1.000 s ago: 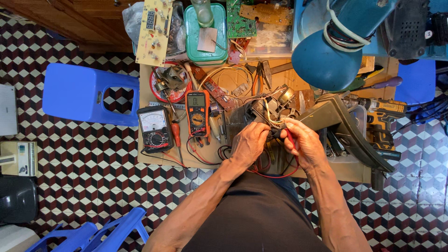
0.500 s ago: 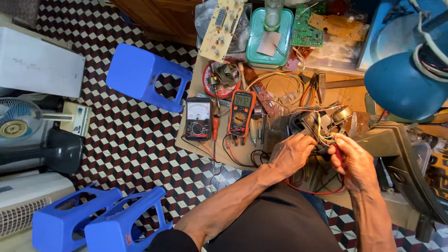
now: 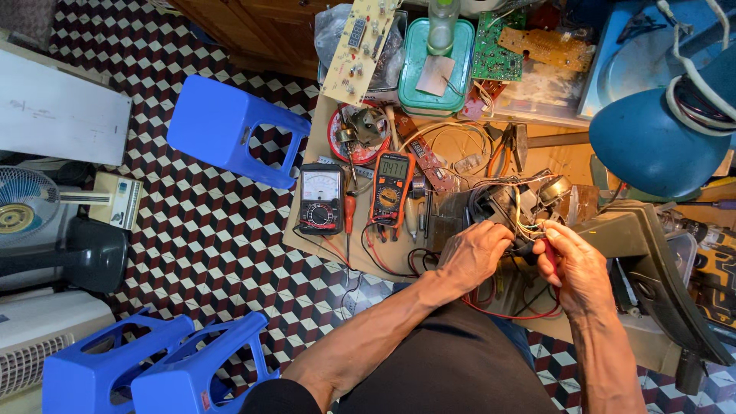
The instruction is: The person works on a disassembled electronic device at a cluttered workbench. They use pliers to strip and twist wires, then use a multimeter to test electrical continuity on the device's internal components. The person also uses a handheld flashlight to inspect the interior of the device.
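One head-worn view, looking straight down

The single camera sits on the person's head and faces almost vertically down. It looks over the forearms onto the cluttered counter (image 3: 330,230) at arm's length, both hands near frame centre-right. The patterned floor (image 3: 222,253) and blue stools fill the left half, farther off.

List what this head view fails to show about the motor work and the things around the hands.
- Head view: the left hand covers the near side of the motor; its grip underneath is hidden.
- Head view: the red-handled tool lies inside the right hand; its tip is hidden.
- The thin wires are too small to trace.
- The blue lamp is cut off by the right edge.
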Demonstrator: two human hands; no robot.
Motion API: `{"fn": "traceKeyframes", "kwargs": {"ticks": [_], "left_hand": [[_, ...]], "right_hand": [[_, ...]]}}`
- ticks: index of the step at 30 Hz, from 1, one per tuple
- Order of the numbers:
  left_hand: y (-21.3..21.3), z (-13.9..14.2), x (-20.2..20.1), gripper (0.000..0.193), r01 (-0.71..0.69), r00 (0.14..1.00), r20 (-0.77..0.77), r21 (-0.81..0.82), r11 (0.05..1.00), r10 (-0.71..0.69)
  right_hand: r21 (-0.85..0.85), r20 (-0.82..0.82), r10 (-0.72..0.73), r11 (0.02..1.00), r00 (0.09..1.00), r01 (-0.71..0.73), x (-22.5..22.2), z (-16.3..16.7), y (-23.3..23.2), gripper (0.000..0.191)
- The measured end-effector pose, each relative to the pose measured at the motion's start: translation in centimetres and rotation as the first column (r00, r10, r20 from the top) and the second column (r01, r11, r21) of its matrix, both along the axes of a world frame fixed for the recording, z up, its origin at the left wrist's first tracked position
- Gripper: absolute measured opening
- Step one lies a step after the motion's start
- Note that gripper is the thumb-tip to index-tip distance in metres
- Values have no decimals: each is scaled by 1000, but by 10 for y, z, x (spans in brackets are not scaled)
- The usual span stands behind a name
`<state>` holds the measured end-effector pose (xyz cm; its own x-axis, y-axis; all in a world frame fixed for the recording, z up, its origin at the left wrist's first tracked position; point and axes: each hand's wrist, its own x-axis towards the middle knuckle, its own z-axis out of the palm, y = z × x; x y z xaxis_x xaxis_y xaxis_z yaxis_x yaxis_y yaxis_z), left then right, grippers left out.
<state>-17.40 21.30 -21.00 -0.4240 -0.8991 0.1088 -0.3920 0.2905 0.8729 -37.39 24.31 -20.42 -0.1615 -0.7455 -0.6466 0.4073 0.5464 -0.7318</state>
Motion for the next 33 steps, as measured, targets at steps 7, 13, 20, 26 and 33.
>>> {"fn": "traceKeyframes", "kwargs": {"ticks": [7,13,20,26,33], "left_hand": [[1,-3,0,8,15,1000,7,39,999,-16],[0,0,-1,8,16,999,-30,11,1000,-15],[10,13,-2,9,-3,1000,-24,-24,1000,3],[16,17,-6,7,-2,1000,-1,-25,1000,2],[22,16,-7,7,20,999,30,2,1000,-20]], "right_hand": [[-6,-14,-6,1000,1000,6,2,9,-1,31],[-26,6,0,1000,1000,0,3,13,-1,31],[7,53,26,1000,998,-27,-9,19,5,32],[28,67,53,998,996,-55,-18,25,5,31],[30,115,39,999,993,-43,-12,29,17,31]]}}
